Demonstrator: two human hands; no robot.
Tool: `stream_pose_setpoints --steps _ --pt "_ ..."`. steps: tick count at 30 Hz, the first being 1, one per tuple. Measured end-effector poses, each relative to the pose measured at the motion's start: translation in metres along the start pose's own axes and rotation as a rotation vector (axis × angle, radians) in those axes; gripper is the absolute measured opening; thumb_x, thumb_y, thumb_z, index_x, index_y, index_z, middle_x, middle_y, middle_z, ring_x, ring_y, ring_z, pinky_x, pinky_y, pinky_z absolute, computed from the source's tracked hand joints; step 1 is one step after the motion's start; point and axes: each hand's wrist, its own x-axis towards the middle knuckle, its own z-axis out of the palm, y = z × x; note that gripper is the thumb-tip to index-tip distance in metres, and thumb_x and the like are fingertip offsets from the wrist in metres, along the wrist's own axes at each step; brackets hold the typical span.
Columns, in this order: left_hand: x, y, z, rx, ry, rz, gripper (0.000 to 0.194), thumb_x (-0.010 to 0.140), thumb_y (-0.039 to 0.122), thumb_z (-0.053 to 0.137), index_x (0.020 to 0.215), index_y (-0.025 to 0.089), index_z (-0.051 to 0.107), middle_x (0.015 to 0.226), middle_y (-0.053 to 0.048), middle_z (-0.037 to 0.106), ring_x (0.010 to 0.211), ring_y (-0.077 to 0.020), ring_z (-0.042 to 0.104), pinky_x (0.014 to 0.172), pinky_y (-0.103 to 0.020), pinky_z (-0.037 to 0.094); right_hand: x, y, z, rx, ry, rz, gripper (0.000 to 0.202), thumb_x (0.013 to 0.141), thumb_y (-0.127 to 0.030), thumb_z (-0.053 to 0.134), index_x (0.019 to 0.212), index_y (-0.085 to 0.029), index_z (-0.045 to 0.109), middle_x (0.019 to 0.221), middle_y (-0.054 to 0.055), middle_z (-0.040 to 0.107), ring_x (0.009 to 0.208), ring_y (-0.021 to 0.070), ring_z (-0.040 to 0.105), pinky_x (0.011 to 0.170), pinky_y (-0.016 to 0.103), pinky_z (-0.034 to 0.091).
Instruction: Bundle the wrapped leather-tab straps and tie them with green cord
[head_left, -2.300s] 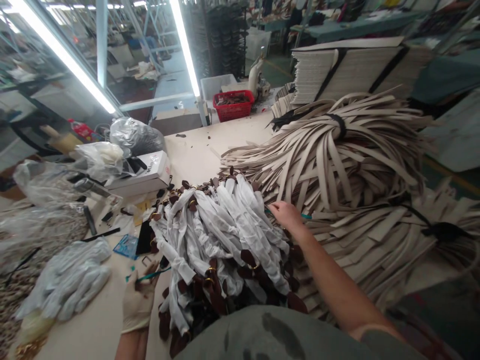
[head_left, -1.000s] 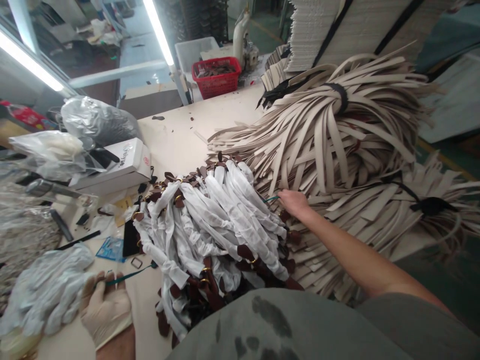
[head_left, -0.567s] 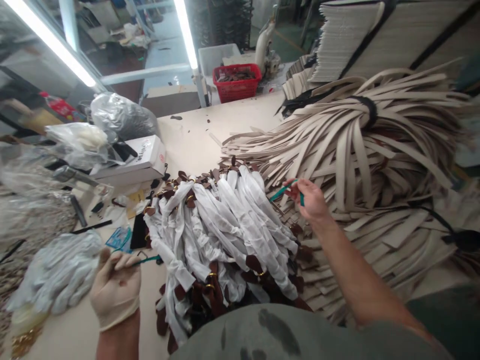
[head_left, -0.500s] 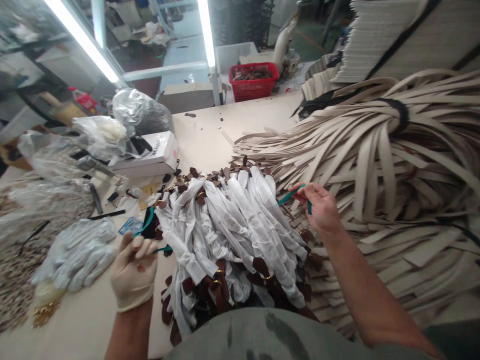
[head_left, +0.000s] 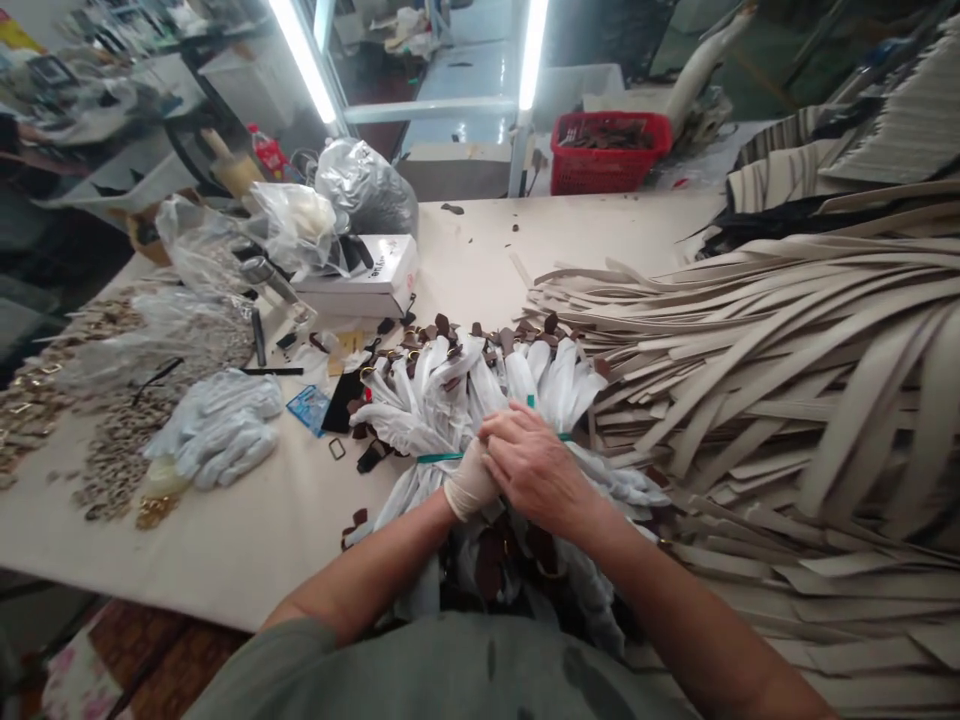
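A bundle of white-wrapped straps (head_left: 442, 385) with brown leather tabs and gold rings lies in front of me. A thin green tie (head_left: 439, 457) runs across it and squeezes the white wrapping inward. My left hand (head_left: 472, 482), in a pale glove, is closed at the middle of the bundle where the tie runs in; its fingers are largely covered. Over it lies my bare right hand (head_left: 536, 460), fingers curled and closed, with a green end sticking up just above it. The pinch points themselves are hidden.
Long beige straps (head_left: 720, 340) pile up on the right. Leftward lie pale gloves (head_left: 225, 425), a blue packet (head_left: 308, 408), a white box (head_left: 360, 290), plastic bags (head_left: 367, 185) and many small metal buckles (head_left: 112, 450). A red basket (head_left: 611, 180) stands at the back.
My hands, apart on either side of the bundle before, have come together over its middle. The green tie is now drawn tight around the white straps. The view has shifted left.
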Motion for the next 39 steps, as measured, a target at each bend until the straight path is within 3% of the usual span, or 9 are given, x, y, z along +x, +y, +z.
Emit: stream_pose_setpoints --steps 3,9,15,19,24,29,33,36,39 --pt "0.003 -0.003 -0.001 -0.007 0.015 0.02 0.05 0.093 0.062 0.057 0.092 0.014 0.07 0.078 -0.007 0.061 0.06 -0.0123 0.046 0.053 -0.027 0.037 -0.001 0.017 -0.012 0.193 -0.083 -0.009 0.024 0.103 -0.022 0.047 0.091 -0.017 0.068 0.118 0.011 0.068 0.114 0.026 0.063 0.115 0.051 0.041" --pt "0.017 0.02 -0.016 -0.022 -0.186 0.248 0.048 0.095 0.059 0.057 0.098 0.015 0.077 0.073 -0.005 0.067 0.058 -0.01 0.052 0.057 -0.023 0.044 -0.009 0.073 -0.015 0.409 -0.123 0.138 0.043 0.101 -0.022 0.044 0.143 -0.022 0.054 0.146 0.009 0.056 0.135 0.0224 0.052 0.113 0.041 0.045" --pt "0.021 0.029 -0.026 -0.082 -0.217 0.184 0.053 0.091 0.06 0.063 0.116 0.015 0.076 0.071 -0.004 0.067 0.055 -0.0087 0.051 0.055 -0.021 0.043 0.0 0.088 -0.018 -0.057 -0.087 0.046 0.024 0.103 -0.027 0.052 0.094 -0.018 0.073 0.085 0.006 0.072 0.078 0.0202 0.066 0.069 0.031 0.046" --pt "0.029 0.025 -0.022 -0.359 -0.144 -0.095 0.065 0.081 0.064 0.073 0.121 0.014 0.074 0.075 -0.005 0.068 0.058 -0.0077 0.054 0.054 -0.018 0.04 -0.005 0.063 -0.039 -0.279 0.043 0.006 0.034 0.104 -0.038 0.056 0.079 -0.018 0.065 0.073 0.004 0.065 0.07 0.018 0.058 0.065 0.033 0.038" --pt "0.044 0.032 -0.031 -0.427 -0.314 -0.311 0.058 0.062 0.051 0.091 0.102 0.01 0.079 0.085 -0.008 0.071 0.069 -0.0104 0.06 0.06 -0.019 0.044 -0.012 0.032 -0.029 -0.205 -0.063 -0.17 0.038 0.107 -0.035 0.049 0.075 -0.02 0.061 0.072 0.003 0.061 0.07 0.0171 0.056 0.065 0.032 0.039" --pt "0.052 0.055 -0.048 -0.024 -0.521 0.074 0.036 0.084 0.034 0.076 0.113 0.013 0.076 0.094 -0.008 0.074 0.084 -0.0173 0.066 0.079 -0.028 0.05 -0.019 0.03 -0.023 0.211 0.219 0.125 0.03 0.106 -0.031 0.05 0.082 -0.022 0.065 0.085 0.005 0.068 0.08 0.0181 0.064 0.073 0.033 0.05" --pt "0.064 0.069 -0.054 0.669 -0.644 0.557 0.035 0.095 0.02 0.057 0.129 0.017 0.068 0.1 -0.01 0.073 0.088 -0.0206 0.065 0.081 -0.032 0.046 -0.034 0.035 -0.019 0.297 0.359 0.328 0.02 0.105 -0.027 0.051 0.097 -0.023 0.068 0.089 0.004 0.068 0.078 0.0178 0.066 0.074 0.034 0.054" --pt "0.07 0.07 -0.054 1.133 -0.596 0.802 0.029 0.096 0.014 0.053 0.118 0.022 0.07 0.107 -0.009 0.072 0.092 -0.0217 0.062 0.08 -0.034 0.041 -0.038 0.047 -0.004 0.302 0.381 0.414 0.026 0.106 -0.029 0.047 0.122 -0.022 0.066 0.114 0.008 0.069 0.1 0.0209 0.067 0.091 0.039 0.056" --pt "0.071 0.064 -0.054 1.281 -0.43 0.975 0.022 0.099 0.018 0.051 0.111 0.022 0.069 0.11 -0.008 0.071 0.093 -0.0208 0.06 0.079 -0.035 0.038 -0.029 0.064 0.009 0.386 0.26 0.416 0.04 0.103 -0.025 0.043 0.141 -0.021 0.055 0.134 0.01 0.063 0.102 0.0198 0.068 0.097 0.04 0.055"
